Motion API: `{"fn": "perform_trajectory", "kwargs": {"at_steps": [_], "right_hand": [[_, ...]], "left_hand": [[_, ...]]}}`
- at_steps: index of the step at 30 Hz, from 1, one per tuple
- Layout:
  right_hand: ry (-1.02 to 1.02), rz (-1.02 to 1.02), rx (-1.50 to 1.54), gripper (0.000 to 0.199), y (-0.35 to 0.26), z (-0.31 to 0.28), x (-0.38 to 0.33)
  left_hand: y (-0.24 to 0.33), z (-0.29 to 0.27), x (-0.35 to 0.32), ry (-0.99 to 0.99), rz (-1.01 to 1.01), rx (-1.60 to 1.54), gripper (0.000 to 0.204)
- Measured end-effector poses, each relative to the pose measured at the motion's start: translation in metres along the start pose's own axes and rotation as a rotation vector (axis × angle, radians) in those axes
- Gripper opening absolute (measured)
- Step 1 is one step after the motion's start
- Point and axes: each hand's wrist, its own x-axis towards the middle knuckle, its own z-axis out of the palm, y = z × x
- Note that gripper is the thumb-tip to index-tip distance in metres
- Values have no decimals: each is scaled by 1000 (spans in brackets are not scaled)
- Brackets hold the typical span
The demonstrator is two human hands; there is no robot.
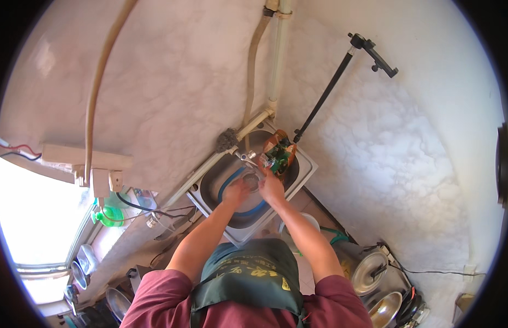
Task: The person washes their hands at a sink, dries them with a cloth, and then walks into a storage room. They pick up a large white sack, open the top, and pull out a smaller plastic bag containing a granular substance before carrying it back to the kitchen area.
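Both my hands are over a steel sink (307, 179). My left hand (236, 191) hangs low above a blue-rimmed basin (224, 185) standing in the sink, its fingers looking loosely spread and holding nothing that shows. Close to the tap (245, 157) is my right hand (271, 187), its fingers pointing up toward the spout; their grip is too small to make out. Just beyond that hand an orange and green plastic packet (278, 154) leans at the sink's right side. A small round greyish patch (251, 181) shows between the hands, its kind unclear.
A dark scrubber (227, 140) sits by the pipe at the sink's back edge. A black stand pole (326, 95) rises behind the right corner. At left are a green bottle (109, 217) and cables. Pot lids (370, 273) and a pan (385, 309) lie low right.
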Motion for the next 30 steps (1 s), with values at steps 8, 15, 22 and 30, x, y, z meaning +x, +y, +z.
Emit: {"fn": "perform_trajectory", "kwargs": {"at_steps": [8, 15, 22, 30], "right_hand": [[-96, -137, 527, 23, 1, 59, -22], [68, -555, 743, 27, -135, -14, -72], [-211, -403, 168, 30, -51, 46, -32], [-280, -119, 85, 20, -20, 58, 1]], "left_hand": [[-9, -9, -54, -257, 389, 61, 21], [65, -16, -223, -206, 1407, 428, 51], [24, -70, -109, 141, 1014, 561, 44], [40, -63, -135, 3, 994, 502, 31]]}}
